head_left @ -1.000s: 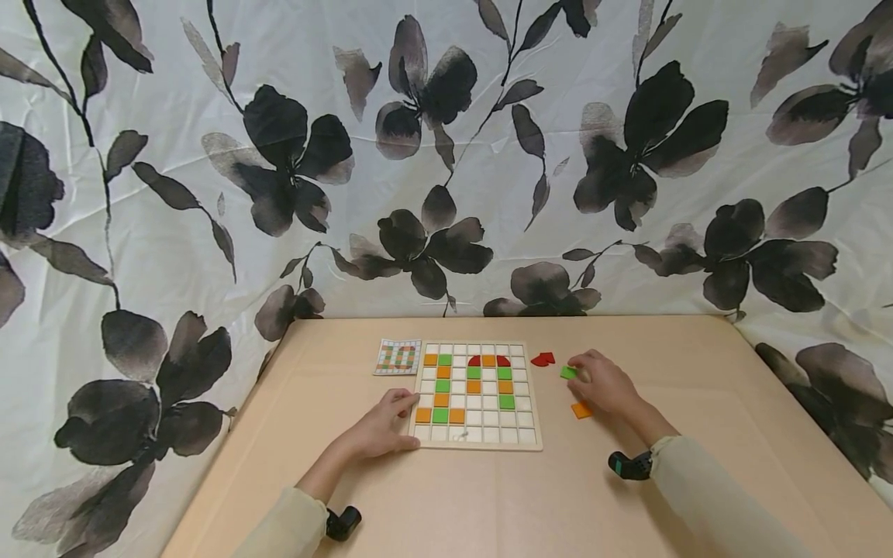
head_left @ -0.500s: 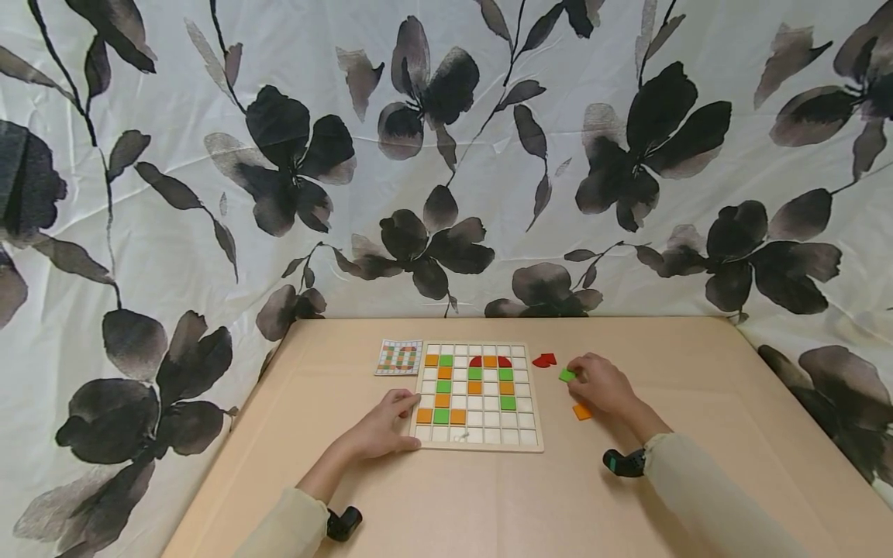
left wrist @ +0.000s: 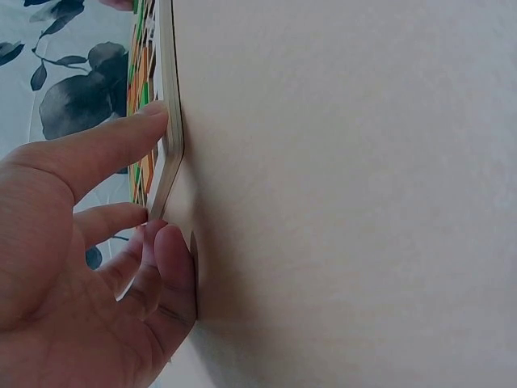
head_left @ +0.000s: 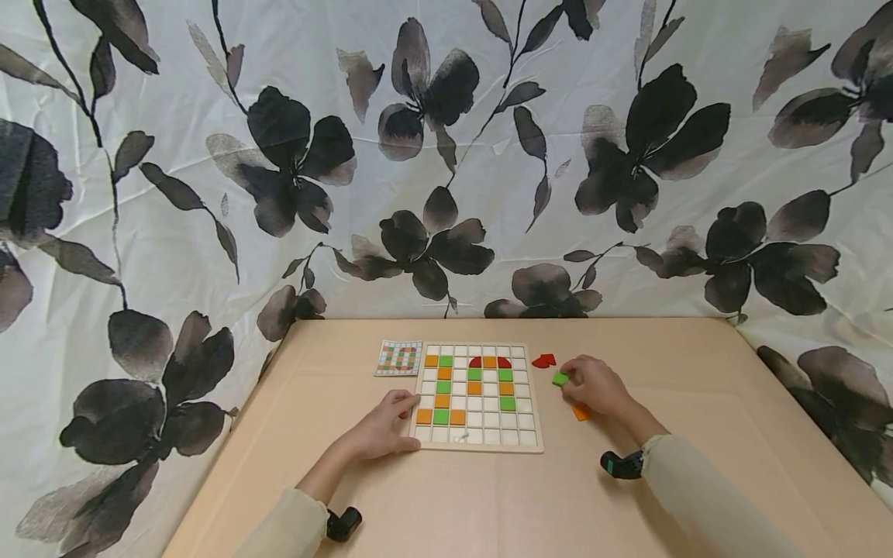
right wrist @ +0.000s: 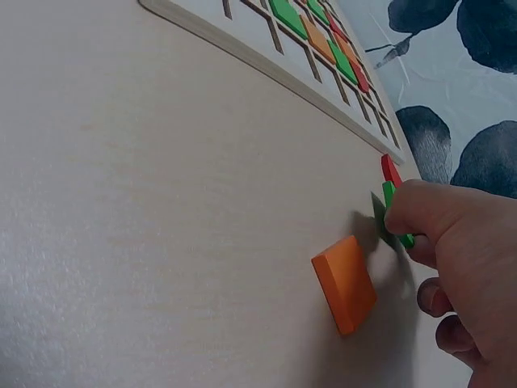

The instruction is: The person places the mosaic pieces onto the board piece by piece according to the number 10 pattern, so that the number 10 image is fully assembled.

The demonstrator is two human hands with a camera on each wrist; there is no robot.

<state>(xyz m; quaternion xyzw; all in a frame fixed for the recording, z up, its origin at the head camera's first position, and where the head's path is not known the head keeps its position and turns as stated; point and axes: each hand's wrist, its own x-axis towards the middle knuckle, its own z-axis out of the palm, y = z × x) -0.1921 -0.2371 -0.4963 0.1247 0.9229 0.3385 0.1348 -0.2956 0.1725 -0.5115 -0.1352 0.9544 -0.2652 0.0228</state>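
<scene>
The grid board (head_left: 481, 447) lies on the table with orange, green and red tiles in some of its white cells. At its left edge is my left hand (head_left: 380, 426), the index fingertip touching the side and the thumb (left wrist: 121, 145) at the near-left corner. Right of the board my right hand (head_left: 601, 385) pinches a green square tile (head_left: 560, 378) between thumb and index finger, tilted up in the right wrist view. An orange square tile (right wrist: 347, 287) lies beneath that hand, partly hidden in the head view. Red pieces (head_left: 544, 361) lie by the board's far-right side.
A small printed card (head_left: 398, 358) with a coloured grid pattern lies against the board's far-left side. The tan table (head_left: 474, 504) ends at the back against a white cloth (head_left: 530, 46) printed with dark flowers.
My right hand has shifted slightly left and nearer with the green tile, now covering part of the orange tile. The left hand and the board have stayed in place.
</scene>
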